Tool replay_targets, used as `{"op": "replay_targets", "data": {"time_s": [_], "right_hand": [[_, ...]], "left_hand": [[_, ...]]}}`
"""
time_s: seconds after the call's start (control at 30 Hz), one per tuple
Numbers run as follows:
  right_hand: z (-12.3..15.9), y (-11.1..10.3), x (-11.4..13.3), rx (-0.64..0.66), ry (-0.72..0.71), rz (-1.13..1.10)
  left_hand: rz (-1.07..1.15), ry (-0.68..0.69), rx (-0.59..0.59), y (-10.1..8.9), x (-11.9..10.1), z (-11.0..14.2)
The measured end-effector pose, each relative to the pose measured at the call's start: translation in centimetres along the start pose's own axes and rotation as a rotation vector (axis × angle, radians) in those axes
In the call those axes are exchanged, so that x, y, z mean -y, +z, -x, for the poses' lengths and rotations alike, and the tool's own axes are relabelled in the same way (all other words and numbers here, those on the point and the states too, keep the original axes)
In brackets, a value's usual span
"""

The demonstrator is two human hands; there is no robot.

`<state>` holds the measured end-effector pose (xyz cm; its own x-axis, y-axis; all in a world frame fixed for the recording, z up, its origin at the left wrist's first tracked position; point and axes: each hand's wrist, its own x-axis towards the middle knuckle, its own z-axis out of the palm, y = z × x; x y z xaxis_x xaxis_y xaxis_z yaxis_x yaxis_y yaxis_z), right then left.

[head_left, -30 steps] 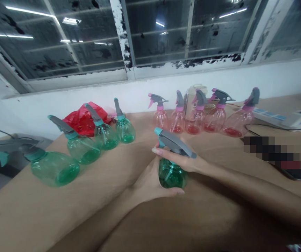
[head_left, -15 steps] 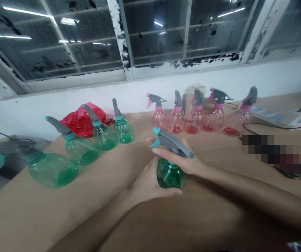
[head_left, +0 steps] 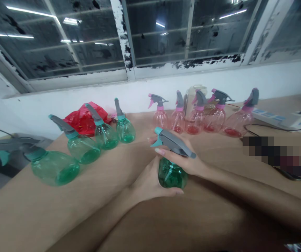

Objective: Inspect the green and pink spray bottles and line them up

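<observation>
A green spray bottle [head_left: 173, 175] with a grey and teal trigger head stands in front of me, between both hands. My left hand [head_left: 152, 182] wraps round its clear green body, thumb along the near side; its other fingers are hidden behind the bottle. Around the neck, just below the grey head, closes my right hand [head_left: 185, 161], with fingers showing on both sides of the trigger. To the left, several more green spray bottles [head_left: 83, 148] sit in a slanting row with green liquid in the bottom. Several pink spray bottles [head_left: 192, 124] with red liquid line the back.
A red plastic bag [head_left: 88, 117] lies behind the green bottles. Behind the pink ones is a beige container [head_left: 191, 98]. At right are a power strip [head_left: 278, 118], a black cable and a blurred-out dark item [head_left: 278, 154]. A wall and window bound the table's [head_left: 108, 182] back.
The fingers of my right hand have shifted at the trigger, and the teal lever now shows more fully. My left hand and the bottle stay in place; the view sways slightly.
</observation>
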<state>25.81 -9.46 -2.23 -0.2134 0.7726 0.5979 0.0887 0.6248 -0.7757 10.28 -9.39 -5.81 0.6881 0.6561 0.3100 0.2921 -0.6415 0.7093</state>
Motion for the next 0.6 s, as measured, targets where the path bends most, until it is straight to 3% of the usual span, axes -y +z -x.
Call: {"op": "replay_targets", "data": {"time_s": [0.3,0.6], "right_hand": [[-0.2,-0.07,0.24,0.022,-0.04,0.022],[-0.35,0.11,0.41,0.029,0.068,0.112]], "left_hand": [[-0.002,0.01,0.012,0.08,0.26,0.06],[-0.046,0.01,-0.003,0.27,0.11,0.02]]}}
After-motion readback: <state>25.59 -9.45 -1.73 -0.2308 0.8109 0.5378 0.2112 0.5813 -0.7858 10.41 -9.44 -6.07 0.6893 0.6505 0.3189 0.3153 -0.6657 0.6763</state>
